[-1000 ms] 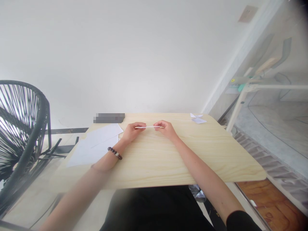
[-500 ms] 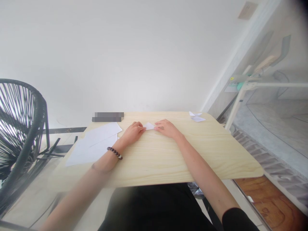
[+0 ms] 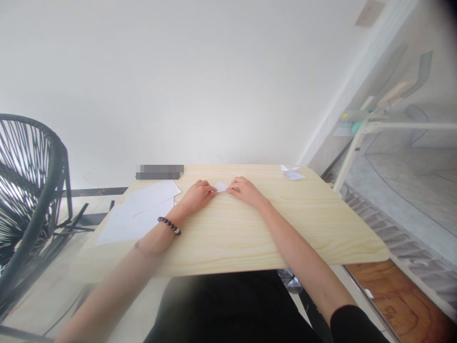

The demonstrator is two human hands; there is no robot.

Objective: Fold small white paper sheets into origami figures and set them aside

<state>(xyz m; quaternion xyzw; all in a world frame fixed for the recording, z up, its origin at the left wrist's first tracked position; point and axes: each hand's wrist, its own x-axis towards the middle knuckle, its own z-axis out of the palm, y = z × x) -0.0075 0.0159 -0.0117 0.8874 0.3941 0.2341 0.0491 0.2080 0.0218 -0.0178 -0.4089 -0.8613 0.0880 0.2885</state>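
A small piece of folded white paper point(image 3: 221, 186) lies on the pale wooden table point(image 3: 228, 233), between my two hands. My left hand point(image 3: 200, 195), with a dark bead bracelet on its wrist, pinches the paper's left corner between thumb and fingers. At the right corner, the thumb and fingers of my right hand point(image 3: 244, 189) are closed on the same paper. The fingertips cover both of its ends. Larger white sheets point(image 3: 143, 214) lie to the left of my left hand, partly overlapping.
Two small folded paper pieces point(image 3: 293, 176) lie at the table's far right. A blurred-out dark object point(image 3: 159, 172) is at the far left edge, by the white wall. A black corded chair point(image 3: 57, 157) stands left; a white metal frame point(image 3: 350, 162) rises at right.
My right hand's fingers have drawn slightly inward and closed more tightly at the paper's right corner. My left hand stays nearly where it was, and the view has shifted a little.
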